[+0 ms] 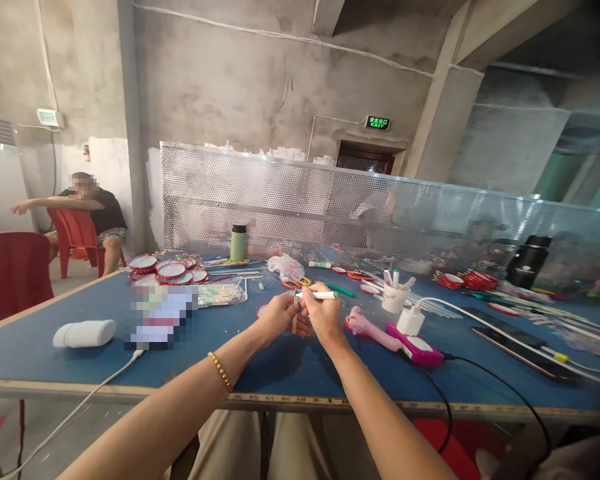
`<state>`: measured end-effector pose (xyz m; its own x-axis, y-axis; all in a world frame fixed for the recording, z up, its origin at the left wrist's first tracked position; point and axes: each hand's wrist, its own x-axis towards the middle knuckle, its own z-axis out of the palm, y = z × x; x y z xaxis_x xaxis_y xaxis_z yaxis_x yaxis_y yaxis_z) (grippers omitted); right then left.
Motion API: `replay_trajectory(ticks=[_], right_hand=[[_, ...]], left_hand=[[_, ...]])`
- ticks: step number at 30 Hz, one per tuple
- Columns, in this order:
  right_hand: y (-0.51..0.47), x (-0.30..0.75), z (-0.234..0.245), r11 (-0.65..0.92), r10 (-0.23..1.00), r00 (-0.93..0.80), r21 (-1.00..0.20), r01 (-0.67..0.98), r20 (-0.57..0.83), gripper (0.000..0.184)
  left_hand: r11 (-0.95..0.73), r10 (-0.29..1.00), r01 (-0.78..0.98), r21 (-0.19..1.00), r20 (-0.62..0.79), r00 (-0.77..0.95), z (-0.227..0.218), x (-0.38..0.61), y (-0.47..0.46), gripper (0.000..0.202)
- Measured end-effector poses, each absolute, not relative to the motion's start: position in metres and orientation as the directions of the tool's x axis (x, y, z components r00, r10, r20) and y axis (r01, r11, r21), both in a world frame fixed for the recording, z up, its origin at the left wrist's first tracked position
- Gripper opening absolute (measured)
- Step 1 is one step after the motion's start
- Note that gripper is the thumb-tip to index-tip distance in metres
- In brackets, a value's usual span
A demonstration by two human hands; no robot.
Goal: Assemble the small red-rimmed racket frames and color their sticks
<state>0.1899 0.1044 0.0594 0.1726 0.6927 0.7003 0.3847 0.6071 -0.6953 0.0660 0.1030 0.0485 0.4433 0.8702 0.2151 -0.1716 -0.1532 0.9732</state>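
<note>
Over the blue table, my right hand (324, 319) grips a white marker pen (323, 295) with a green end, held almost level. Its tip points left, to the top of a thin pale wooden stick (295, 319). That stick stands roughly upright between the fingers of my left hand (276, 319), which is closed on it. The two hands are close together; whether the tip touches the stick I cannot tell. A red-rimmed disc (261, 311) is partly hidden behind my left hand. Beyond the hands lie orange-handled scissors (291, 285) and a clear plastic bag (285, 267).
Left are a white bottle (84, 333), a blurred-out phone (163, 317), red-rimmed discs (171, 270) and a bag of sticks (223, 293). Right are a pink-purple tool (415, 350), a cup of pens (395, 298), cables and phones (523, 353). A perforated metal screen (260, 200) edges the back.
</note>
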Motion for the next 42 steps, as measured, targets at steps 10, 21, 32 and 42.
replay_trajectory(ticks=[10, 21, 32, 42], right_hand=[[0.1041, 0.1882, 0.0603, 0.569, 0.733, 0.231, -0.763, 0.308, 0.640, 0.020], [0.1038, 0.1888, 0.0604, 0.586, 0.720, 0.201, -0.737, 0.337, 0.664, 0.021], [0.1030, 0.1882, 0.0610, 0.593, 0.708, 0.192, -0.720, 0.360, 0.680, 0.021], [0.1062, 0.1899, 0.0583, 0.603, 0.702, 0.180, -0.709, 0.365, 0.689, 0.020]], left_hand=[[-0.150, 0.877, -0.170, 0.974, 0.211, 0.433, 0.0520, 0.0657, 0.1000, 0.011], [-0.163, 0.872, -0.169, 0.972, 0.222, 0.436, 0.0504, 0.0661, 0.1004, 0.016], [-0.173, 0.862, -0.175, 0.969, 0.235, 0.449, 0.0499, 0.0650, 0.0999, 0.027], [-0.175, 0.867, -0.164, 0.971, 0.231, 0.442, 0.0479, 0.0651, 0.1014, 0.030]])
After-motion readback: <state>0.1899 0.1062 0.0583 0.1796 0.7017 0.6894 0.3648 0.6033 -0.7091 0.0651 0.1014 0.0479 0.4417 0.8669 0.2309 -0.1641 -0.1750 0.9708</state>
